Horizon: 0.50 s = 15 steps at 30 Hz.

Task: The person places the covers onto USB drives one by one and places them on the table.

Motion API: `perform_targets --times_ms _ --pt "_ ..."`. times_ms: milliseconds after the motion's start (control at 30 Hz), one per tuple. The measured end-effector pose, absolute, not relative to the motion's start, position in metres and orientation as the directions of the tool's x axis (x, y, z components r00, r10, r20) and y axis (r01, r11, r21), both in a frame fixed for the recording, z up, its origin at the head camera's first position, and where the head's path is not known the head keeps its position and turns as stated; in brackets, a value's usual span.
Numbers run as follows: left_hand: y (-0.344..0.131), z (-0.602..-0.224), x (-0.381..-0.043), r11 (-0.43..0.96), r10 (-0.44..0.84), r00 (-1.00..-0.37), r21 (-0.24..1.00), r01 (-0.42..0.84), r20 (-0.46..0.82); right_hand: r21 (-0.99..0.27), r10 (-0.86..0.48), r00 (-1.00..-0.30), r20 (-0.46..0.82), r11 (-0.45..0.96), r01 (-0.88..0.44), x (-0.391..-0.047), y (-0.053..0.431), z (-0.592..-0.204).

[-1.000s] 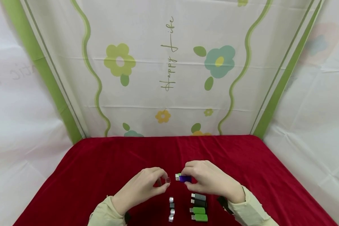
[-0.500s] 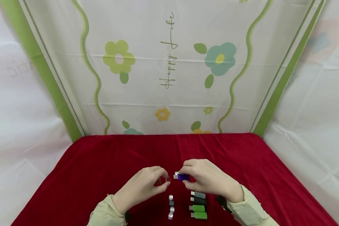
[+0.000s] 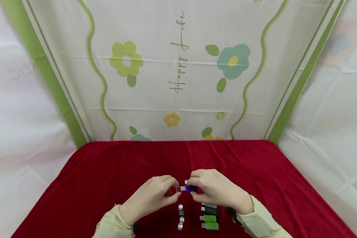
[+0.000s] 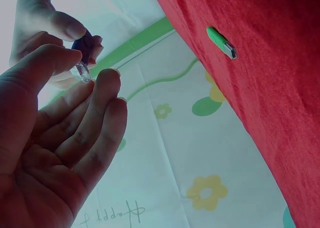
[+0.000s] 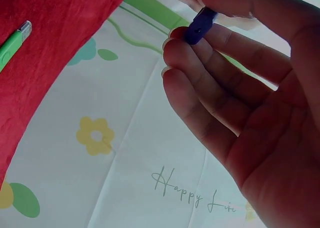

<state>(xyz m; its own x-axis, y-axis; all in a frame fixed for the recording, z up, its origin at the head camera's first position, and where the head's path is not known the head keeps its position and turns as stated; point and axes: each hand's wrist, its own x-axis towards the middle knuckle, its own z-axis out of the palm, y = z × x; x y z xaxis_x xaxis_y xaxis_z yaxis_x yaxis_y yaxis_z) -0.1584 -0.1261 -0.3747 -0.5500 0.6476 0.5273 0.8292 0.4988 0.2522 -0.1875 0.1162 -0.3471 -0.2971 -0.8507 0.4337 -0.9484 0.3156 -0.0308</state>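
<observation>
Over red velvety tablecloth (image 3: pixel 130 160), well off the far edge, transparent plastic cap (image 4: pixel 83 74) is pinched by the left hand (image 3: pixel 154 193); purple rectangular USB stick (image 5: pixel 200 27), by the right hand (image 3: pixel 218 188).

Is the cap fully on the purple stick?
Not fully: in the head view, the connector shows between the purple stick and the clear cap. Whether its tip is inside, I cannot tell.

I have the left hand (image 3: pixel 153 195) and right hand (image 3: pixel 217 188) facing each other, nearly meeting, each pinching with thumb (image 3: pixel 173 199) and fingertips (image 3: pixel 174 182). Their other fingers (image 4: pixel 112 130) curve loosely in my wrist views; pale sleeves (image 3: pixel 114 224) end at the wrists (image 3: pixel 127 213).
</observation>
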Motion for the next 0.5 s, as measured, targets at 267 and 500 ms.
perform_targets --times_ms 267,500 --pt "-0.1246 -0.3727 -0.1571 0.498 0.65 -0.527 0.217 0.839 0.548 0.01 -0.855 -0.298 0.424 0.334 -0.943 -0.187 0.115 -0.3477" --pt "-0.1229 -0.3742 -0.1561 0.5 0.647 -0.472 0.134 0.856 0.599 0.026 -0.86 -0.281 0.426 0.322 -0.946 -0.1849 0.1133 -0.347"
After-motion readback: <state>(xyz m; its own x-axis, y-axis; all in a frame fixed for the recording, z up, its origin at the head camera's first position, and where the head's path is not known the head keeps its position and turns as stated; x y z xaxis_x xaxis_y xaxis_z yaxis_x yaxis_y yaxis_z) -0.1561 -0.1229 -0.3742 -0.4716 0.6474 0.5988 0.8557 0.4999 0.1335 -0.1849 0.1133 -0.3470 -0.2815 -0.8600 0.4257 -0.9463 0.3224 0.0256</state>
